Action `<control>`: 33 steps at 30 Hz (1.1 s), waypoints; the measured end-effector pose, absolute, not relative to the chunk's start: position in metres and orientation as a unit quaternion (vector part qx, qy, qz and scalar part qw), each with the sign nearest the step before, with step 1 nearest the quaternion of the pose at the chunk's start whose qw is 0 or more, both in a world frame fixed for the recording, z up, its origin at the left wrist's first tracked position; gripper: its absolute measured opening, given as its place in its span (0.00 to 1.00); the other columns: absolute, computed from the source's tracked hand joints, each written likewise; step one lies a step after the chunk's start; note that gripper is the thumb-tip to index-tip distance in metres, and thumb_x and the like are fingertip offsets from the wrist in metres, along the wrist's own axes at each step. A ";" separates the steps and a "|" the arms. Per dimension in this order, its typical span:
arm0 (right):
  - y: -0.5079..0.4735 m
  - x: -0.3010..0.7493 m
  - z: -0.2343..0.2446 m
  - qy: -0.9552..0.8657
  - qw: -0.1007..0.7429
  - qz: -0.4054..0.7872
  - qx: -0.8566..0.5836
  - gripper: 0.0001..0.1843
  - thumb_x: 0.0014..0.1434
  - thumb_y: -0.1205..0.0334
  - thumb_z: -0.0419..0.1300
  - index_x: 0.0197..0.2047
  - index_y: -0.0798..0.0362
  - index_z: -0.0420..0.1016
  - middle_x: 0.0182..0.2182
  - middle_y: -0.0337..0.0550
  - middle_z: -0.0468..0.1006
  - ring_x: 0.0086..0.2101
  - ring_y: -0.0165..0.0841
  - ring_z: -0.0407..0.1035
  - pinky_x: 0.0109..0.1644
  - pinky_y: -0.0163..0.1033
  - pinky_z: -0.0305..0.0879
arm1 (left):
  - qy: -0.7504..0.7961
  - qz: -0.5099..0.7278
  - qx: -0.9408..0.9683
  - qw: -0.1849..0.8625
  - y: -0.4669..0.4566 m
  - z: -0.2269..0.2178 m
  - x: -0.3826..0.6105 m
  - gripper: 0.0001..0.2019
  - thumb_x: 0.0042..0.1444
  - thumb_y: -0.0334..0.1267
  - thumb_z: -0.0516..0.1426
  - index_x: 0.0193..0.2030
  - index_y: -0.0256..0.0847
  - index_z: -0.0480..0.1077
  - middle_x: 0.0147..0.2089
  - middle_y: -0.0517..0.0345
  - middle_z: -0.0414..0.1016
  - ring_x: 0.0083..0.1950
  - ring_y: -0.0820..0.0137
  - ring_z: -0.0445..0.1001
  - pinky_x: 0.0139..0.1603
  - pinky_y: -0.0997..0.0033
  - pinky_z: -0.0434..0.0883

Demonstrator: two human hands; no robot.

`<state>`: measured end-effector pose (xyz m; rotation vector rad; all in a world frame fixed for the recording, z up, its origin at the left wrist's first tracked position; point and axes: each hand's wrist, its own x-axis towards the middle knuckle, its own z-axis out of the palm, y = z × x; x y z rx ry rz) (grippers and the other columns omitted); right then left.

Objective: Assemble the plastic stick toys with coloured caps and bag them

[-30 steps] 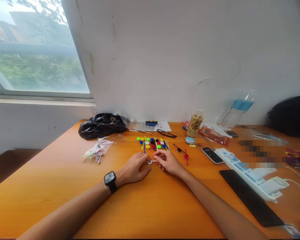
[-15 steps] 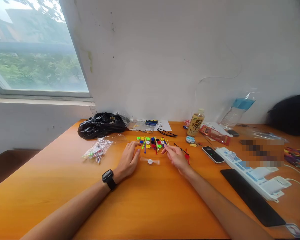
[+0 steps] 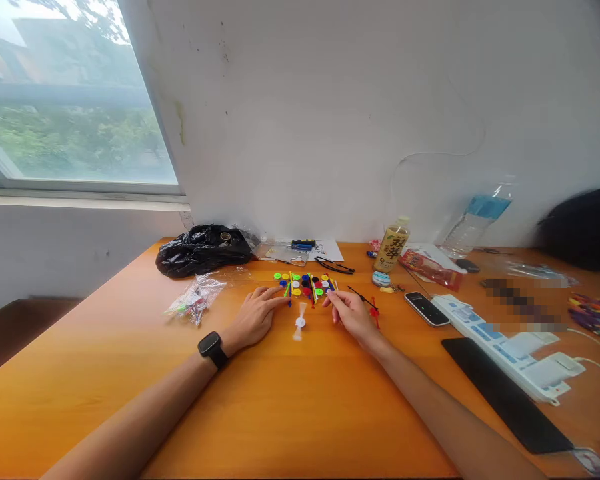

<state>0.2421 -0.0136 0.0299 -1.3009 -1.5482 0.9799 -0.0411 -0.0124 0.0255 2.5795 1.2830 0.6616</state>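
A white spinning top-like piece (image 3: 300, 323), a round hub with two thin arms, stands on the wooden table between my hands; its arms are smeared by motion. My left hand (image 3: 254, 312) rests palm-down to its left, fingers stretched out, the index fingertip beside a blue stick at the edge of the parts. To the right of the white piece, my right hand (image 3: 350, 312) has loosely bent fingers spread apart, with nothing visible in them. Beyond both hands lie several coloured discs (image 3: 296, 284) and thin plastic sticks (image 3: 312, 291) in rows.
At the left are a black plastic bag (image 3: 205, 251) and a clear bag of small parts (image 3: 195, 301). A drink bottle (image 3: 392, 245), a phone (image 3: 426, 309), a white power strip (image 3: 497, 350) and a black mat (image 3: 505, 393) occupy the right. A red piece (image 3: 375, 312) lies beside my right hand.
The white piece's blurred arms have turned from lying crosswise to pointing away from me. My left hand has shifted slightly left, its index finger now extended. My right hand has barely moved.
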 end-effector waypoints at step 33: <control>-0.015 0.238 0.019 -0.704 0.404 0.327 -0.484 0.26 0.71 0.40 0.54 0.34 0.52 0.77 0.18 0.36 0.68 0.21 0.32 0.63 0.28 0.37 0.55 | 0.462 0.266 0.844 0.053 -0.015 0.036 -0.039 0.10 0.66 0.32 0.54 0.40 0.44 0.77 0.41 0.53 0.78 0.43 0.62 0.72 0.45 0.62 0.69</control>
